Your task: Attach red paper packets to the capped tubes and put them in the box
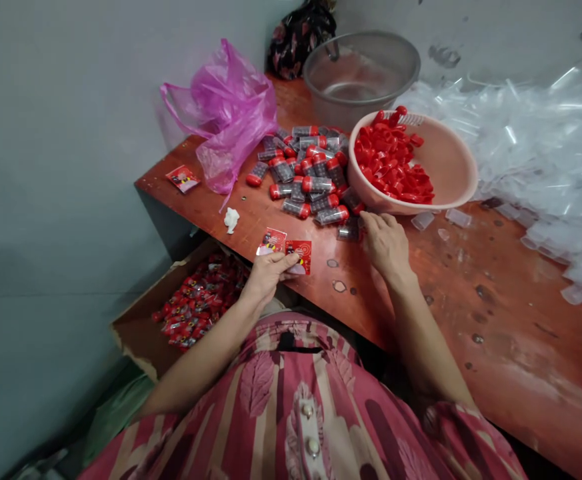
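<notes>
My left hand is closed on a small red printed card, pinched by the thumb over the table's front edge. A second printed card shows just beyond its fingers. My right hand is bent over the table, its fingertips at the right end of a small clear tube with dark contents; the thumb is mostly hidden. Past it lies a pile of similar red-capped tubes. A pink plastic basket holding loose red caps stands just beyond my right hand.
A heap of clear plastic cups covers the right back. Behind stand a grey basin and a dark patterned bag. Left are a purple plastic bag, another card and a white scrap. A cardboard box with red pieces sits below.
</notes>
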The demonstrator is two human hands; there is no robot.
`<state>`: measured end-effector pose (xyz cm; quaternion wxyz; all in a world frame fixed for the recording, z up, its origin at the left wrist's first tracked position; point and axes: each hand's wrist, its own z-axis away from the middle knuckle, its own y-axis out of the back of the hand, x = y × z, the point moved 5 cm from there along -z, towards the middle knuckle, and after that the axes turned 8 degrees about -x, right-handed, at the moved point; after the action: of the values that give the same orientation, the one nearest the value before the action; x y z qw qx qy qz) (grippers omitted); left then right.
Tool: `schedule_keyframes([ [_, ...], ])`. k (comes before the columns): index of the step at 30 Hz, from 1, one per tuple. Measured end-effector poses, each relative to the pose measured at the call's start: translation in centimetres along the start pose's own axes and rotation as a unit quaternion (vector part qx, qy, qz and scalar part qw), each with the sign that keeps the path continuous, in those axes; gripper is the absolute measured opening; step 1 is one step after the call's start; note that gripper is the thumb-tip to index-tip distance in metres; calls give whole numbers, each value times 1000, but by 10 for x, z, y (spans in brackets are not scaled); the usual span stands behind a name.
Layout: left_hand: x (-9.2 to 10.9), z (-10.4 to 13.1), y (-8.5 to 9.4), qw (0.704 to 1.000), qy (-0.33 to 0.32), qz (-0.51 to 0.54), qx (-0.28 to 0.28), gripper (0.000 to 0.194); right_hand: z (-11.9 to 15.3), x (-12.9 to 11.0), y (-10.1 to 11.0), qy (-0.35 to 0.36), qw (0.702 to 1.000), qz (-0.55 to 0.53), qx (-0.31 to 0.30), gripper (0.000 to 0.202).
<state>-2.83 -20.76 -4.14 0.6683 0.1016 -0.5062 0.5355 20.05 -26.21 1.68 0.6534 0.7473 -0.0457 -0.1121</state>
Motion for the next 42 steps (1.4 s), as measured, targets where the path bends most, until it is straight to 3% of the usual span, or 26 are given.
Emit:
schedule_keyframes([
  [4, 1, 1, -2, 996, 24, 84, 16, 28, 15, 13, -17, 61, 998, 19, -16, 34],
  [7, 1, 2, 1, 990, 42, 134, 27, 23, 48, 19, -24, 113, 991, -75, 20, 30],
  [9, 0, 1, 2, 986, 50, 158, 28, 20, 71, 25, -24, 103, 983, -140, 49, 31],
  [11, -2, -1, 0, 981, 48, 184, 25, 18, 87, 32, -22, 20, 979, -185, 85, 29],
  [14, -3, -4, -7, 974, 33, 223, 17, 19, 95, 42, -20, -201, 958, -183, 91, 32],
  [16, -3, -5, -12, 969, 27, 246, 21, 18, 89, 43, -19, -303, 942, -143, 31, 47],
  [18, -2, -4, -15, 963, 18, 267, 32, 17, 79, 42, -20, -328, 937, -109, -52, 54],
  [21, 0, 0, -14, 954, 1, 295, 53, 14, 71, 39, -20, -315, 932, -132, -118, 49],
  [24, 0, 1, -11, 946, 2, 316, 69, 12, 75, 24, -15, -305, 915, -256, -61, 43],
  [26, -2, 0, -11, 941, 12, 332, 71, 11, 78, -3, -15, -252, 878, -405, -41, 37],
  [28, -4, -2, -11, 935, 16, 348, 69, 12, 79, -43, -18, -176, 813, -547, -94, 30],
  [30, -5, -4, -14, 932, 10, 356, 61, 14, 78, -75, -21, -148, 771, -609, -117, 27],
  [34, -4, -5, -22, 933, -5, 358, 41, 20, 72, -105, -28, -148, 762, -617, -128, 25],
  [42, 6, 1, -32, 954, -73, 291, -24, 32, 63, -105, -38, -140, 739, -648, -123, 20],
])
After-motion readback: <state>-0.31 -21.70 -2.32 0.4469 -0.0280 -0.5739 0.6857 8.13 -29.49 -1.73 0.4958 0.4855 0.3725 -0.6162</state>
